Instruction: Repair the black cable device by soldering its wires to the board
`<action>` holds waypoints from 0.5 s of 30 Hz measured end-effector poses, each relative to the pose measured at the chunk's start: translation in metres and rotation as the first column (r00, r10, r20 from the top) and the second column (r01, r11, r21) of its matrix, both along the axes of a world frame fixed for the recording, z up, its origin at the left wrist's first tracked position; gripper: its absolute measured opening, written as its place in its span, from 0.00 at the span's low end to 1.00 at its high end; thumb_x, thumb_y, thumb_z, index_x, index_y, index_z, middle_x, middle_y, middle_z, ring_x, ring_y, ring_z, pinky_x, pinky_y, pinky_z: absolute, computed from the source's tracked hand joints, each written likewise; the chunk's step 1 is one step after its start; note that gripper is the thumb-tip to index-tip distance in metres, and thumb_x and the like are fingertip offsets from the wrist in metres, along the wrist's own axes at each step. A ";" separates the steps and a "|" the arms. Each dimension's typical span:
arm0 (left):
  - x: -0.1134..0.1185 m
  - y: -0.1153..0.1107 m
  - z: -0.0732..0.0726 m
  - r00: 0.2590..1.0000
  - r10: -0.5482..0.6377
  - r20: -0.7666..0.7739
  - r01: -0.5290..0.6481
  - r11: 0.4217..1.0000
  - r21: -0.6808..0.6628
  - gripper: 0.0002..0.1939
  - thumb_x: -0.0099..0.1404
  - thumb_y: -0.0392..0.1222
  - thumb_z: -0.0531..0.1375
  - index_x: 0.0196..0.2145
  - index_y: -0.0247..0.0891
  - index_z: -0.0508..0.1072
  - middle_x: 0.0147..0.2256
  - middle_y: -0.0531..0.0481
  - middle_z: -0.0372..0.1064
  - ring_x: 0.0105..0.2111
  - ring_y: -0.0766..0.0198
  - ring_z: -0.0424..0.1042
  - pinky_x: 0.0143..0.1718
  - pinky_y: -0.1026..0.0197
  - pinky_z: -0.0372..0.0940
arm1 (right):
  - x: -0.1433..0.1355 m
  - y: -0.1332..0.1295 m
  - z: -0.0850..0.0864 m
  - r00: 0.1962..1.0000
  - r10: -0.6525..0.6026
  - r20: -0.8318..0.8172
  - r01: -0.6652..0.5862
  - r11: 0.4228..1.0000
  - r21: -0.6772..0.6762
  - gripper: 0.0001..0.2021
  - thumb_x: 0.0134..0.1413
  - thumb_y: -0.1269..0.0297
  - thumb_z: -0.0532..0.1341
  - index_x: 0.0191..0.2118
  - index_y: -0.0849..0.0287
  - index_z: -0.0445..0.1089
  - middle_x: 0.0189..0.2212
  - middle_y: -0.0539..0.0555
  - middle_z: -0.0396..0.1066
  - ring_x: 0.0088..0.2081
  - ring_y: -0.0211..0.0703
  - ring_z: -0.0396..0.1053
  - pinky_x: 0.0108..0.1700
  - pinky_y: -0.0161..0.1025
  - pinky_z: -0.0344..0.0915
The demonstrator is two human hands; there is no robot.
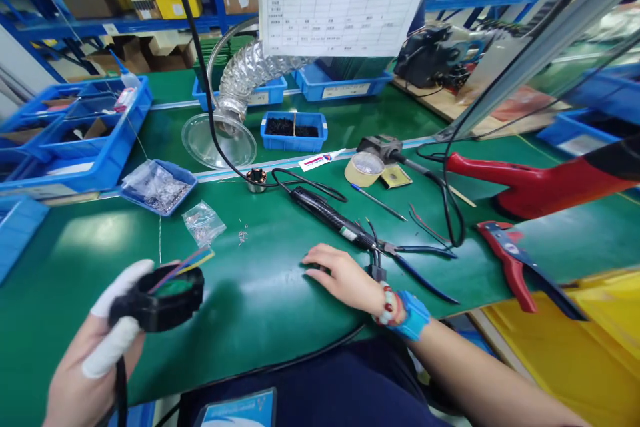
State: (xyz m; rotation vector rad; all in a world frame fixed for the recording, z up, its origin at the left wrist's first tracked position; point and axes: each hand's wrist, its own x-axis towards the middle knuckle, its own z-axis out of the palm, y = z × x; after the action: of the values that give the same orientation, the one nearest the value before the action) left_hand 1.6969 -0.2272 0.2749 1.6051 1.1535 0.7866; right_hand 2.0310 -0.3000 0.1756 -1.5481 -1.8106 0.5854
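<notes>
My left hand, with white covers on its thumb and a finger, grips a round black plastic housing over the left of the bench. Several coloured wires stick out of its open top, and something green lies inside. A black cable hangs below it. My right hand is low over the green bench top, fingers stretched and apart, holding nothing. A black electric screwdriver lies just beyond it. Pliers with blue handles lie to its right.
Small metal pins lie loose beside a clear plastic bag. Behind are a blue tray of parts, a copper-wound part and a clear fume hood. Red-handled cutters and a red tool are at right.
</notes>
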 end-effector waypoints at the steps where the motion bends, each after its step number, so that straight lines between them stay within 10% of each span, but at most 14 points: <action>1: -0.007 -0.004 -0.008 0.993 -0.056 -0.105 0.055 0.998 -0.005 0.25 0.60 0.54 0.55 0.55 0.57 0.57 0.54 0.63 0.62 0.56 0.52 0.59 0.57 0.50 0.56 | -0.006 0.003 -0.004 1.000 0.011 0.025 -0.011 1.000 -0.005 0.08 0.55 0.67 0.58 0.40 0.60 0.70 0.37 0.56 0.69 0.41 0.41 0.66 0.46 0.39 0.64; 7: 0.015 -0.017 -0.048 0.695 -0.561 -0.450 0.612 0.790 -0.040 0.25 0.64 0.45 0.54 0.58 0.50 0.55 0.60 0.53 0.52 0.59 0.54 0.53 0.59 0.47 0.49 | -0.037 0.026 -0.013 0.975 -0.021 0.221 0.033 0.998 -0.051 0.05 0.55 0.69 0.56 0.32 0.62 0.69 0.32 0.58 0.67 0.38 0.47 0.63 0.42 0.45 0.61; 12: 0.044 -0.016 -0.055 0.622 -0.619 -0.480 0.709 0.705 0.011 0.30 0.63 0.46 0.54 0.61 0.45 0.49 0.61 0.48 0.49 0.59 0.57 0.52 0.59 0.51 0.50 | -0.021 0.008 0.010 0.970 -0.023 0.240 0.044 0.996 -0.084 0.08 0.57 0.71 0.51 0.28 0.61 0.64 0.30 0.56 0.66 0.34 0.43 0.63 0.40 0.42 0.62; 15: 0.039 -0.002 -0.054 0.695 -0.513 -0.504 0.624 0.779 0.067 0.27 0.63 0.48 0.54 0.59 0.41 0.55 0.57 0.45 0.58 0.56 0.57 0.59 0.56 0.54 0.56 | 0.027 -0.051 0.019 0.979 -0.059 0.197 0.085 0.989 -0.124 0.10 0.60 0.66 0.47 0.29 0.58 0.61 0.27 0.55 0.66 0.28 0.40 0.63 0.32 0.39 0.64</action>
State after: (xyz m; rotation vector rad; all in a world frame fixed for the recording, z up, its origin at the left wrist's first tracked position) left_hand 1.7356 -0.2293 0.2205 2.2822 0.7861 0.1133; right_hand 2.0578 -0.3507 0.1945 -1.8064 -1.8807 0.5452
